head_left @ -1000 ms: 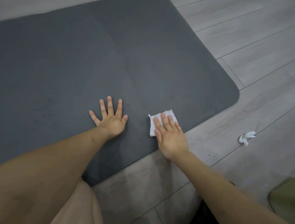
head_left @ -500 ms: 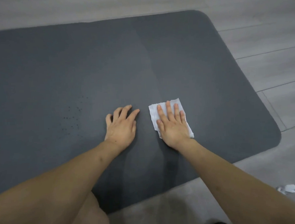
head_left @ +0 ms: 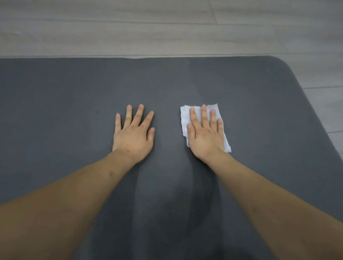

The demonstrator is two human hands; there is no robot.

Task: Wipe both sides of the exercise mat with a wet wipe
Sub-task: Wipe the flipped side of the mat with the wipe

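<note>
Nearest us, a darker damp streak (head_left: pixel 200 189) is showing on the mat (head_left: pixel 67 95), running from the near edge of the view up toward our right hand (head_left: pixel 205 136). We are reading it as the track of the stroke now in progress. A second ago this hand and the wipe were sitting close to the mat's near edge, with bare floor just beside them; now both are lying well in toward the middle, so we are pushing the wipe away from us across the top side.

Our right hand is lying flat, fingers straight and slightly spread, pressing the white wipe (head_left: pixel 185 117) onto the mat; it is not gripping it. The wipe is showing past the fingertips and along both sides of the hand. Our left hand (head_left: pixel 133 137) is resting flat on the mat beside it, fingers spread, holding nothing; half a second ago those fingers were bent, and we judge it is now bracing us. The two hands are lying apart.

Beyond the fingertips an unwiped band of mat is remaining, then the far edge and the grey floor (head_left: pixel 162 22). We are judging the top side part done and the underside not yet begun.
</note>
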